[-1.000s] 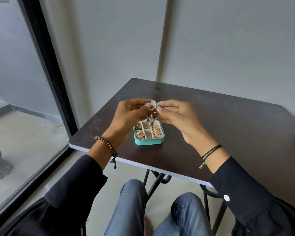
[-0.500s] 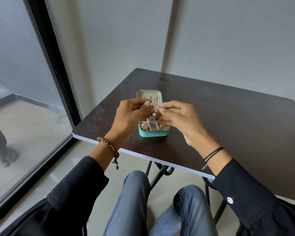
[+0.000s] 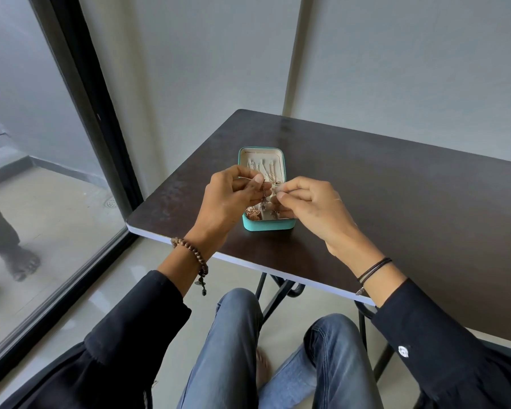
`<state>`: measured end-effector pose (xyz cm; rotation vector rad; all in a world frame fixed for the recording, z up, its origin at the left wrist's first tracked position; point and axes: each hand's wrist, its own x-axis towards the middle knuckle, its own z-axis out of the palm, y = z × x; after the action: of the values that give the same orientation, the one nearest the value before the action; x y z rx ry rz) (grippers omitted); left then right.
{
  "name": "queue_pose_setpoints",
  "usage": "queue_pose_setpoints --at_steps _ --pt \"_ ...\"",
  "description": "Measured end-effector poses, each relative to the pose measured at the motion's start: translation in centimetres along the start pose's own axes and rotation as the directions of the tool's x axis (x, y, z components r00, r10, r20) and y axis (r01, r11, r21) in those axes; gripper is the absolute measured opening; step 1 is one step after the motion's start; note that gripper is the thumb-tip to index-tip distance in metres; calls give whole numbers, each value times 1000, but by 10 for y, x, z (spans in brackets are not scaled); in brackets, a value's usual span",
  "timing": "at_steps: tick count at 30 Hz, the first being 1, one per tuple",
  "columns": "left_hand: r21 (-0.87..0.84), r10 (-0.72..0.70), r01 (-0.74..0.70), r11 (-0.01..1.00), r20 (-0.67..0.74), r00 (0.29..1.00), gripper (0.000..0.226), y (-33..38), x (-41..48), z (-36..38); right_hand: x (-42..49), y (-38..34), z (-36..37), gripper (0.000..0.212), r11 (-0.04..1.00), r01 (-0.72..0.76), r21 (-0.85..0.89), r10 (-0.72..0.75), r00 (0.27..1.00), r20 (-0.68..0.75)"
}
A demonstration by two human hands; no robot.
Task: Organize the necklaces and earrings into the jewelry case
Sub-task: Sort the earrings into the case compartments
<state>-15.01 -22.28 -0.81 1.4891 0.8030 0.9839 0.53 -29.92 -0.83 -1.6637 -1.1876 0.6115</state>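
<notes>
Your hands have eased apart: left hand (image 3: 230,197) and right hand (image 3: 310,202) each pinch the thin dark chain necklace (image 3: 264,199) above the open teal rectangular jewelry case (image 3: 269,226). Keep it untangled; lower slowly.

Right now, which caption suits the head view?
Left hand and right hand pinch a necklace over the open teal jewelry case on a table.

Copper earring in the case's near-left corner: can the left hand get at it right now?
Probably not yet: the left hand pinches a necklace together with the right hand. The copper earring lies uncovered just below.
</notes>
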Motion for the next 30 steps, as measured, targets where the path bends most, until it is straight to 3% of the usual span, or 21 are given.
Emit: queue_pose_setpoints --at_steps 5,16,22,27,30 --pt "119 44 -45 992 15 999 10 -1 -2 1 1 -1 -3 13 993 33 -116 -30 999 23" --pt "284 21 -3 959 -61 998 10 -7 -2 5 14 6 1 13 941 105 -321 -76 992 102" --pt "450 71 -48 892 -34 997 13 -13 3 6 13 11 -2 15 928 134 -348 -123 991 55" --pt "632 124 -90 770 -9 992 15 -28 10 5 10 13 -5 13 933 138 -333 -137 990 26" --pt "656 156 -110 747 -11 988 16 -35 14 3 9 12 -8 12 936 142 -323 -147 989 10"
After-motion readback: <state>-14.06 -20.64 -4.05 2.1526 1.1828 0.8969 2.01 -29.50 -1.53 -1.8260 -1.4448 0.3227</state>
